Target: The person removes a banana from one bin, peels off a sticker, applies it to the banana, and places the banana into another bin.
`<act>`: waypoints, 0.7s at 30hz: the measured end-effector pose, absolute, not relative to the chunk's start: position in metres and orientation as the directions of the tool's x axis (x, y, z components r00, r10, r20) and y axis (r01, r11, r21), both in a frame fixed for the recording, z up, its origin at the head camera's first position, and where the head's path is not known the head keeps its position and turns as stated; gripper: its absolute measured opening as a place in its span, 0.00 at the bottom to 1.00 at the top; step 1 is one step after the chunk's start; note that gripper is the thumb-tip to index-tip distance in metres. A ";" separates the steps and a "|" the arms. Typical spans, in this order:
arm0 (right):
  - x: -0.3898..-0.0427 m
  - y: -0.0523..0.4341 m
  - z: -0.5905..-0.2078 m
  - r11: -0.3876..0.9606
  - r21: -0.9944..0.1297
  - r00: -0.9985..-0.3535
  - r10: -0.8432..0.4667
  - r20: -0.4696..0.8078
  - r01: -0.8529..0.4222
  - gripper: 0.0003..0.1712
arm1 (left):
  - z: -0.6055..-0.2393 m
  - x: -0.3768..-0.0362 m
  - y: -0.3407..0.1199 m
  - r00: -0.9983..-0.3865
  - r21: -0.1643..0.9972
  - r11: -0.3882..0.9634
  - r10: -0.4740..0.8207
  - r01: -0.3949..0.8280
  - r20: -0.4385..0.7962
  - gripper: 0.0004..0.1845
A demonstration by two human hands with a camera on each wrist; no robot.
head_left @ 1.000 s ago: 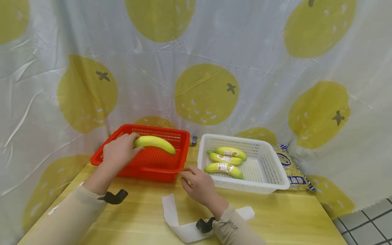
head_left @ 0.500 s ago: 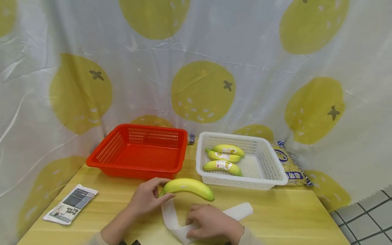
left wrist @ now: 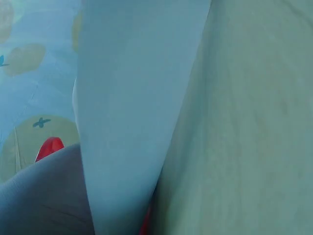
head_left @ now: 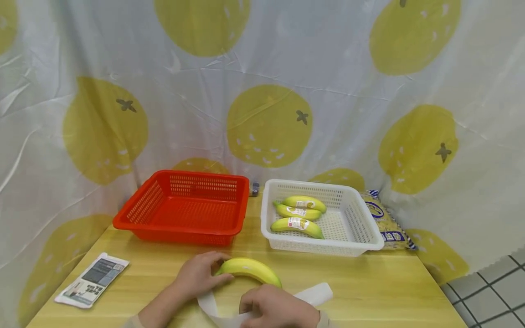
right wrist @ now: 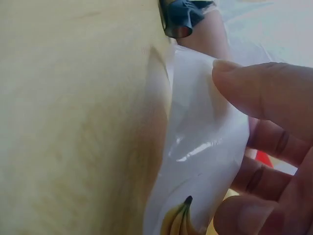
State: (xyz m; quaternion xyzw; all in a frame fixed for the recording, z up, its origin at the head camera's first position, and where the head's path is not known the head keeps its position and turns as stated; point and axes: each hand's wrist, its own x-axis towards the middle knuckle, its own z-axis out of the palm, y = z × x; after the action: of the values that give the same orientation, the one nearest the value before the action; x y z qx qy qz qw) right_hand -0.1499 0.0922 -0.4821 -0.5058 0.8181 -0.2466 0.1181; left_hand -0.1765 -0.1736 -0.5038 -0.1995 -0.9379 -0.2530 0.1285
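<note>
Near the front of the table my left hand [head_left: 198,277] grips one end of a yellow banana [head_left: 250,268], which shows no label on its visible side. Close below the banana's free end, my right hand [head_left: 279,307] pinches a white strip of stickers [head_left: 315,294] with thumb and fingers. A printed bunch of bananas shows on the sticker strip [right wrist: 205,112] in the right wrist view. The strip passes close before the left wrist camera, covering most of that hand. Three labelled bananas [head_left: 298,212] lie in the white basket [head_left: 324,246].
A red basket [head_left: 180,230] stands at the back left, beside the white one. On the left lies a flat printed packet [head_left: 93,280]. A yellow bag [head_left: 387,223] leans behind the white basket's right side. A lemon-patterned curtain [head_left: 193,114] hangs behind the table.
My left hand has brought the banana from over the red basket to the table's front. My right hand has moved down to the sticker strip and pulled it slightly towards me.
</note>
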 end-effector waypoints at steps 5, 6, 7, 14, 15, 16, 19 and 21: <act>-0.152 0.093 -0.484 0.381 -0.547 -0.480 -0.876 0.043 -0.745 0.05 | -0.505 -0.178 -0.176 -0.890 0.363 0.829 0.314 0.426 0.329 0.27; -0.153 0.093 -0.483 0.382 -0.546 -0.482 -0.875 0.045 -0.746 0.05 | -0.505 -0.179 -0.176 -0.891 0.355 0.833 0.314 0.424 0.329 0.27; -0.152 0.092 -0.484 0.385 -0.541 -0.484 -0.874 0.048 -0.748 0.05 | -0.505 -0.179 -0.177 -0.891 0.349 0.836 0.313 0.422 0.329 0.28; -0.154 0.088 -0.484 0.386 -0.507 -0.489 -0.869 0.082 -0.771 0.07 | -0.499 -0.176 -0.183 -0.706 0.227 0.759 0.391 0.610 0.591 0.20; -0.155 0.088 -0.484 0.388 -0.507 -0.492 -0.867 0.084 -0.770 0.07 | -0.497 -0.176 -0.182 -0.624 0.192 0.703 0.429 0.684 0.653 0.18; -0.155 0.088 -0.484 0.388 -0.508 -0.495 -0.865 0.088 -0.769 0.07 | -0.496 -0.175 -0.181 -0.535 0.156 0.632 0.468 0.759 0.703 0.16; -0.157 0.089 -0.486 0.386 -0.509 -0.503 -0.858 0.109 -0.769 0.07 | -0.492 -0.171 -0.175 -0.338 0.095 0.404 0.590 0.910 0.733 0.12; -0.157 0.089 -0.486 0.378 -0.526 -0.508 -0.852 0.123 -0.762 0.06 | -0.491 -0.165 -0.171 -0.340 0.199 0.280 0.669 0.939 0.661 0.11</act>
State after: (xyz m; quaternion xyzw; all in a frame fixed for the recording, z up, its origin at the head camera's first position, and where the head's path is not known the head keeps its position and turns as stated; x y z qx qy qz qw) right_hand -0.1572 0.0892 -0.4865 -0.4886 0.8259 -0.2685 0.0845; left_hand -0.1646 -0.1709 -0.4914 -0.5254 -0.7652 -0.2902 0.2328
